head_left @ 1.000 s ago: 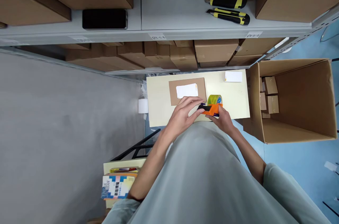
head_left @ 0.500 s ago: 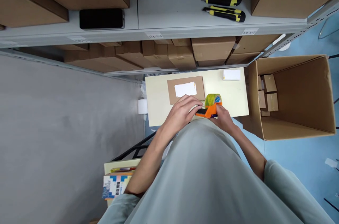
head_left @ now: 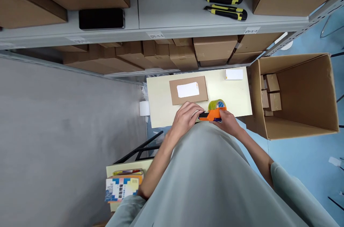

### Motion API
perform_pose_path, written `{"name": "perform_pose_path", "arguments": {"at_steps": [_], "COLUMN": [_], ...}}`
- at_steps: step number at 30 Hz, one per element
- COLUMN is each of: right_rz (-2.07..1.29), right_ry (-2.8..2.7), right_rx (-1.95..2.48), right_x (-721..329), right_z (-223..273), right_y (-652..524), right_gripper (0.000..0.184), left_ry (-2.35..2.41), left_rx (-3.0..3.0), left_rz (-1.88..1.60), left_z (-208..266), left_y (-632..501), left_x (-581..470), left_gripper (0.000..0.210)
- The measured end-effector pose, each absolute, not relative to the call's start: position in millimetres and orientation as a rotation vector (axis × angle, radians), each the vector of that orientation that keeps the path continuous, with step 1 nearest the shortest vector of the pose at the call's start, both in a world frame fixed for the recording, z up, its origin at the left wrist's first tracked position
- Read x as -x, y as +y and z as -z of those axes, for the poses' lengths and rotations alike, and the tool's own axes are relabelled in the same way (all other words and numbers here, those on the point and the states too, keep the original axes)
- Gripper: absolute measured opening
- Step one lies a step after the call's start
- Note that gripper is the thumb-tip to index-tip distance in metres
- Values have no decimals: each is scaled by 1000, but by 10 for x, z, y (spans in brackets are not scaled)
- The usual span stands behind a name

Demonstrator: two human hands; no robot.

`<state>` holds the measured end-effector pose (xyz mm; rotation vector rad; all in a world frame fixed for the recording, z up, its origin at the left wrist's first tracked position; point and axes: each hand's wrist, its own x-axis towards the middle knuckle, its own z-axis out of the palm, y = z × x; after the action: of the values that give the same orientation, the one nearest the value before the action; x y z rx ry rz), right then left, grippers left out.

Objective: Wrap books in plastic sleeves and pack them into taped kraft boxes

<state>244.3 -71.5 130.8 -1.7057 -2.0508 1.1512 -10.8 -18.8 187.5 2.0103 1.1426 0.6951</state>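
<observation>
My right hand (head_left: 228,122) grips an orange tape dispenser (head_left: 214,115), held close to my body over the near edge of the table. A roll of yellow-green packing tape (head_left: 213,104) sits in it. The fingers of my left hand (head_left: 186,117) are pinched together at the dispenser's black front end; whether a tape end lies between them is too small to see. Just beyond my left hand, a flat brown cardboard box (head_left: 174,94) rests on the cream table (head_left: 159,112). It bears a white label (head_left: 188,90) on top.
A small white box (head_left: 234,74) stands at the table's far right. Right of the table, a large open carton (head_left: 306,96) holds several small boxes. Above, a grey shelf (head_left: 166,10) carries a phone (head_left: 101,18), two utility knives (head_left: 225,5) and cartons. Books (head_left: 122,188) lie lower left.
The dispenser has tilted slightly and come a little nearer to my body, with both hands lowered alongside. My left elbow has shifted right, uncovering more of the books.
</observation>
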Motion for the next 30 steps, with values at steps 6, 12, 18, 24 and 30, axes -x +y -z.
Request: {"name": "perform_pose_path", "arguments": {"at_steps": [6,12,18,24,30], "right_rz": [-1167,-1267,-1289,-1379,-1334], "right_ry": [-2198,-2363,-2525,-2557,-2642], "right_rx": [1780,1705,1615,1585,1588], "right_x": [-2749,-3110,-3296,-3361,-3536], "right_z": [-1205,-929,-788,-886,-926], "right_y": [-926,-797,-584,-441,-351], "right_gripper": [42,38,43,38,38], "left_ry": [1336,1536,1655,1661,1719], "left_rx": [-1796,-1568,-1461,-1442,-1417], "left_rz": [-730,-785,-864,-883,-909], "left_z": [-1530,-1027,-697,-678,-673], "left_y": [-530,-819,-970,-959,-958], "left_x": [107,-135,-368,-465,-232], "left_gripper": [25,35,36,37,33]}}
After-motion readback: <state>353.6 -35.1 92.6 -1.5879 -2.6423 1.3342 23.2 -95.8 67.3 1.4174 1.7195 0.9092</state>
